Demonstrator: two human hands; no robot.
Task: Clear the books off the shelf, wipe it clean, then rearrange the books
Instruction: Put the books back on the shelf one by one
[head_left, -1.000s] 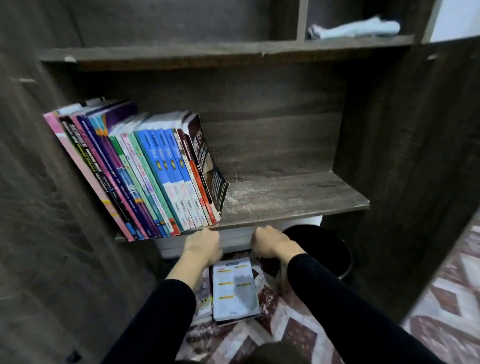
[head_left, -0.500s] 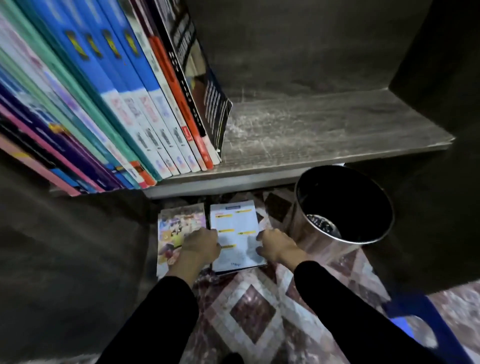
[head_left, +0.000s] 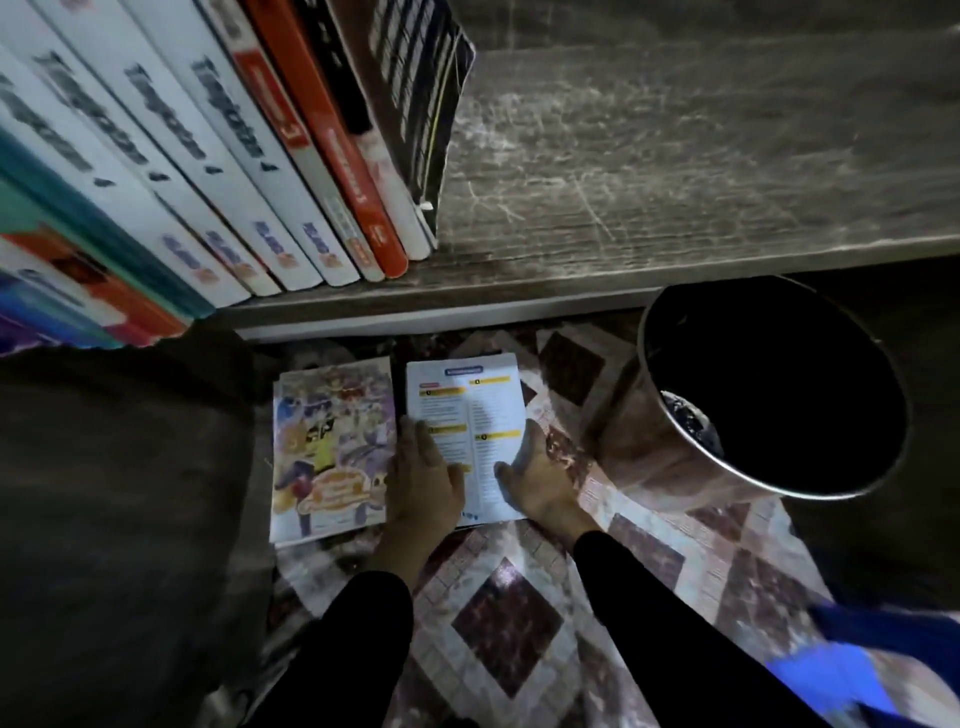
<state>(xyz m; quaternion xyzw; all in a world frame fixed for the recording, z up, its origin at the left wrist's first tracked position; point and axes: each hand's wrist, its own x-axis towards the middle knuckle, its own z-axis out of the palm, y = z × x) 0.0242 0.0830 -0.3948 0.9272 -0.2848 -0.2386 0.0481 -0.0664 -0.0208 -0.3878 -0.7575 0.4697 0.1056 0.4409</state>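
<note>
Both hands are resting on a thin white printed booklet (head_left: 465, 410) that is lying on the patterned tile floor (head_left: 498, 623), just below the front edge of the dusty grey wooden shelf (head_left: 675, 156). The left hand (head_left: 423, 483) is lying flat over the booklet's left edge. The right hand (head_left: 537, 478) is spreading mostly straight fingers along its right edge. Neither seems to be gripping. The booklet is looking light, floppy and slick, so pinching both long edges should be serving best.

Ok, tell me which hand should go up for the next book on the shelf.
Left, probably. The left hand lies on the white book straight below the black end book of the row; the right hand sits further toward the bin.
</note>
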